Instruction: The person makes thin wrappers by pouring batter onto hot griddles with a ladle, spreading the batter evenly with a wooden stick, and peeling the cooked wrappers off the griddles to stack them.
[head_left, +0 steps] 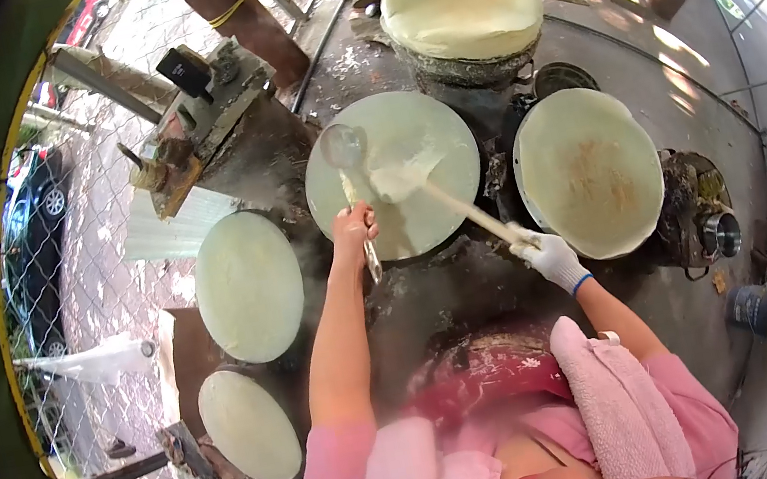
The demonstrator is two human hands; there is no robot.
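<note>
White knit glove (558,263), edged in blue at the wrist: worn on the right hand (537,249), its fingers wrapped round the end of a wooden paddle (445,196). Paddle: long handle, pale coated head; its long axis runs from the right hand forward and to the left, ending near the middle of a large round disc (412,225). Whether the head touches the surface cannot be told. Left hand (356,227): bare, clamped on the handle of a ladle (348,184), which points almost straight ahead, its bowl over the disc's far left part. Disc: pale, smooth, a whitish smear by the paddle head; it lies ahead of both hands. The left is the nearer, over the disc's near left portion; the right stands outside the near right edge. Left of the disc: two pale ovals, one upper (250,287), one lower (249,426). Right of it: a second round disc with brown marks (590,172). Beyond: a pale dome (462,8) on a dark pot (467,70). Farther out: metal cup (724,235), dark bucket (759,311), rusty pipe (238,22), wire fence (92,253).
</note>
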